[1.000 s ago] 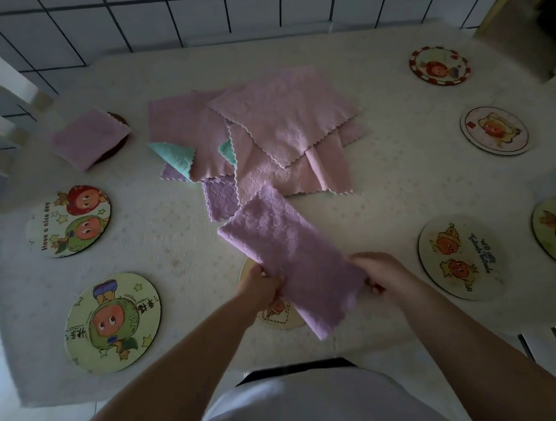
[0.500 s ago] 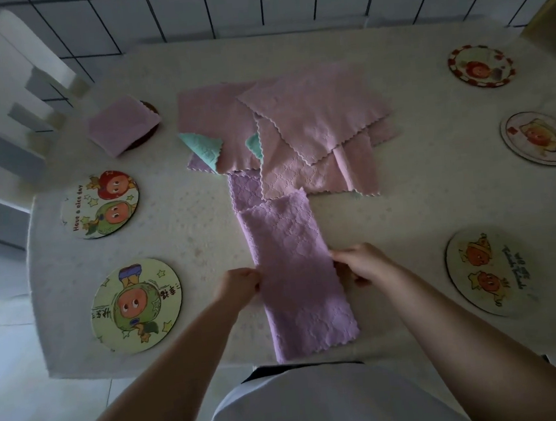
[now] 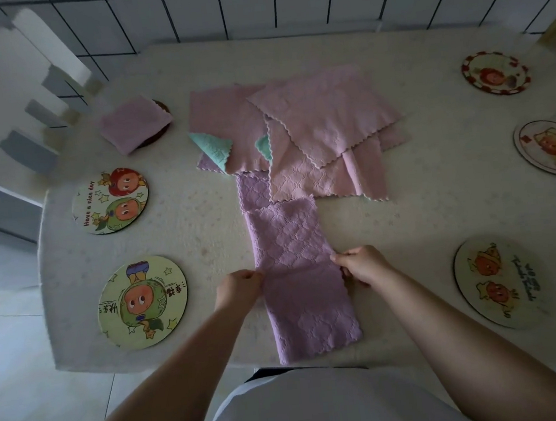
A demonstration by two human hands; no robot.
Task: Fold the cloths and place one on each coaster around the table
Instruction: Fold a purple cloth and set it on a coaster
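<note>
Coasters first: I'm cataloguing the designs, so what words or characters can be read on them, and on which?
"Have a nice day": left coaster with two round faces.
Two Chinese characters, too blurred to read: near-left coaster.
Cursive line, illegible: near-right coaster.
Small red mark, unreadable: right-edge coaster.
Cloths: no text.

One head-worn wide view looks steeply down, close over the table [image 3: 440, 221].

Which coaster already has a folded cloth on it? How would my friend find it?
Start at the pile of pink cloths in the table's middle and look to its left, toward the far corner. There a dark round coaster peeks from under a small folded purple cloth; every other coaster shows bare cartoon pictures.
</note>
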